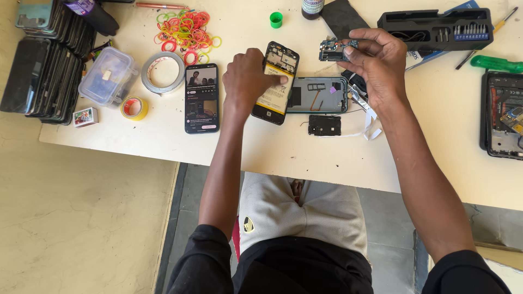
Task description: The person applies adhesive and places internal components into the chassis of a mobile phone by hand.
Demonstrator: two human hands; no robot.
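Note:
My left hand (pixel 248 81) grips the left edge of an opened phone (pixel 278 81) whose yellow battery faces up, tilted on the table. My right hand (pixel 376 62) pinches a small circuit board (pixel 331 50) just above and right of that phone. Between the hands lies a teal back cover (pixel 321 95), inner side up. A small black plate (pixel 324 124) and white ribbon strips (pixel 369 111) lie below it.
A lit phone (pixel 201 98) lies left of my left hand. Further left are tape rolls (pixel 162 73), a clear plastic box (pixel 106 76), coloured rubber bands (pixel 188 30) and stacked phones (pixel 41 71). A screwdriver bit case (pixel 436 28), a green-handled screwdriver (pixel 496 63) and another opened phone (pixel 504 114) sit right.

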